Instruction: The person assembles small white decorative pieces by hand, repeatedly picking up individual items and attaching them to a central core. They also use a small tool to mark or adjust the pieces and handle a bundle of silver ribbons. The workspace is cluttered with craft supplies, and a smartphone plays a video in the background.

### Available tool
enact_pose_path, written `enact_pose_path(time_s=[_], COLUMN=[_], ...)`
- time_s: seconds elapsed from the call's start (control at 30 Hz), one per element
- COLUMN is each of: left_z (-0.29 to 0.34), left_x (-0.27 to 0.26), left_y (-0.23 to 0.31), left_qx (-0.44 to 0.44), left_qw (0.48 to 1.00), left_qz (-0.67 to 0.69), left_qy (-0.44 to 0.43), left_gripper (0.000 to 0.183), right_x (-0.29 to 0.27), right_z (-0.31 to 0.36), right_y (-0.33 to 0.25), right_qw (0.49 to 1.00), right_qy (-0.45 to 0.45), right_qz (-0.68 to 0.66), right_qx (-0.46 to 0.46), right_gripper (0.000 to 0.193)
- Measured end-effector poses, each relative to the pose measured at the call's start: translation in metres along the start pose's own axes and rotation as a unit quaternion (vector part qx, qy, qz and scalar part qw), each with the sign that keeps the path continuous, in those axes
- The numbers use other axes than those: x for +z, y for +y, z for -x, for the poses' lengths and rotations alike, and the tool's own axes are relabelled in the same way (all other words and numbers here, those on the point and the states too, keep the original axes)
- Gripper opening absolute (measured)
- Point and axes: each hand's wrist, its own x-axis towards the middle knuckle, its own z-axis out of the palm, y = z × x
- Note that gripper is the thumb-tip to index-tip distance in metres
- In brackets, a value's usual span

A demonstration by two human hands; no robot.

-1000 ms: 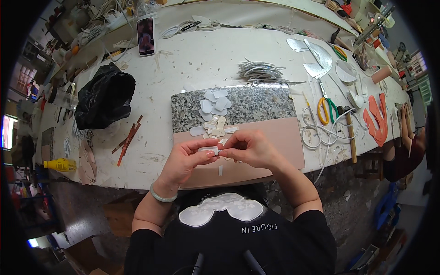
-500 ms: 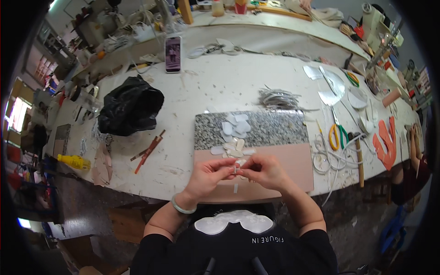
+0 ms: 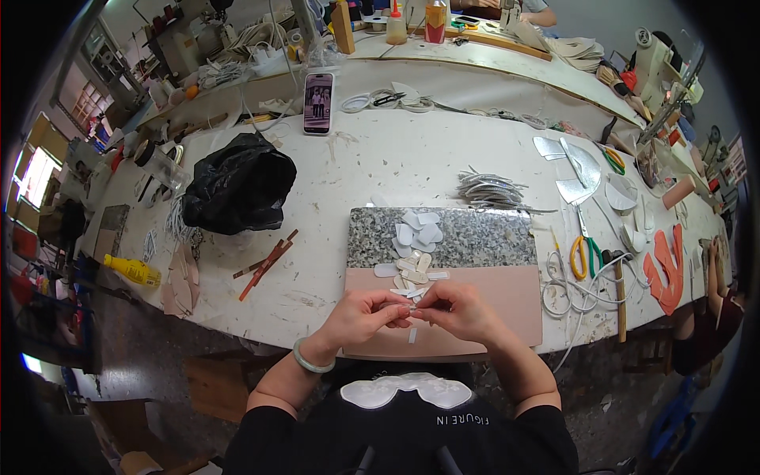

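Observation:
Above a pinkish-tan sheet [image 3: 507, 305], my left hand [image 3: 366, 318] and my right hand [image 3: 459, 310] meet with fingertips pinched together. Between them is a small whitish piece, mostly hidden by the fingers; its kind is too small to make out. Both hands are closed on it. Just beyond my fingers lie several cream rounded pieces [image 3: 413, 279]. Farther back, a cluster of white rounded pieces [image 3: 427, 233] rests on a speckled stone slab [image 3: 499, 241]. One narrow white strip [image 3: 412, 336] lies on the sheet below my fingertips.
A black plastic bag [image 3: 237, 186] stands open at left, near crossed brown strips [image 3: 267, 266] and a yellow bottle [image 3: 131, 271]. An upright phone [image 3: 318, 104] is at the back. To the right are scissors [image 3: 584, 245], a hammer [image 3: 617, 293], white cord [image 3: 558, 293] and orange pieces [image 3: 667, 269].
The whole view has shifted slightly, so the table things sit a little lower and farther right. My hands stay pinched together, and the whitish piece shows less between my fingers.

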Motion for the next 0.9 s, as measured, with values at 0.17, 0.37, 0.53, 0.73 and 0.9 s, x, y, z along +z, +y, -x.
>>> enact_pose_path(time_s=[0.17,0.37,0.53,0.73,0.9], left_z=[-0.003,-0.03,-0.045,-0.101,-0.172], left_x=[-0.007,-0.034,-0.059,-0.062,-0.132], left_y=[-0.005,-0.016,-0.019,-0.017,-0.015], left_qx=[0.03,0.145,0.109,0.289,0.214], left_qw=[0.999,0.961,0.908,0.825,0.799], left_qz=[-0.025,-0.057,-0.257,-0.41,-0.493], left_qy=[0.035,0.228,0.312,0.26,0.27], left_gripper=[0.021,0.027,0.029,0.021,0.021], right_x=[-0.008,-0.034,-0.055,-0.04,-0.052], right_z=[-0.009,-0.104,-0.21,-0.246,-0.226], right_y=[-0.008,0.023,0.06,0.106,0.1], right_qw=[0.999,0.976,0.945,0.937,0.958], right_qy=[-0.021,0.007,0.082,0.038,0.116], right_qz=[0.034,0.165,0.291,0.342,0.258], right_qx=[0.008,-0.141,-0.12,-0.064,-0.043], right_gripper=[0.011,0.008,0.011,0.014,0.016])
